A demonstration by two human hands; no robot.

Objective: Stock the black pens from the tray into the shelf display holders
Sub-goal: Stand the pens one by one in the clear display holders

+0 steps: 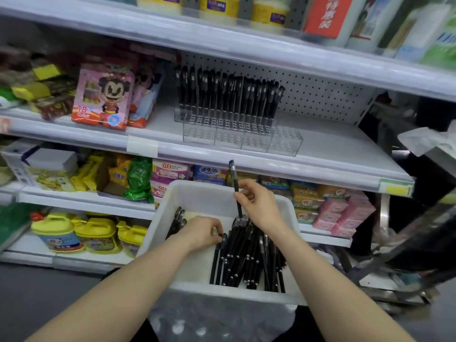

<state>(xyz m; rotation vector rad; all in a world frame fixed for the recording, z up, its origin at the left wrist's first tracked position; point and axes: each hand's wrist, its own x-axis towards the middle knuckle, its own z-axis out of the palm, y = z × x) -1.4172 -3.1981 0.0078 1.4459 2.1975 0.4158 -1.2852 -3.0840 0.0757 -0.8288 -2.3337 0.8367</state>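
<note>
**Item: two bare hands at a pen tray, one pen raised**

Right hand (256, 206): above the far right part of the white plastic tray (197, 191), wrist bent, thumb and curled fingers pinching a black pen (235, 183) at its lower barrel. The pen stands nearly upright, cap end topmost, rising past the tray's far rim.

Left hand (202, 233): inside the tray, left of centre, palm down, fingers curled tight against the cap ends of the heap of black pens (246, 255). Whether they pinch a pen cannot be told.

Tray: rectangular, matte, rounded corners, deep walls. The heap lies lengthwise in its right half, glossy barrels with small metal tips. A smaller bunch of pens (176, 220) lies against the left wall, partly hidden by the left hand.

Beyond and above the tray: clear acrylic display holders (237, 138), stepped blocks with rows of round sockets, on a white shelf (333, 154). Standing pens (227, 95) fill the rear rows; front sockets are blurred.
</note>
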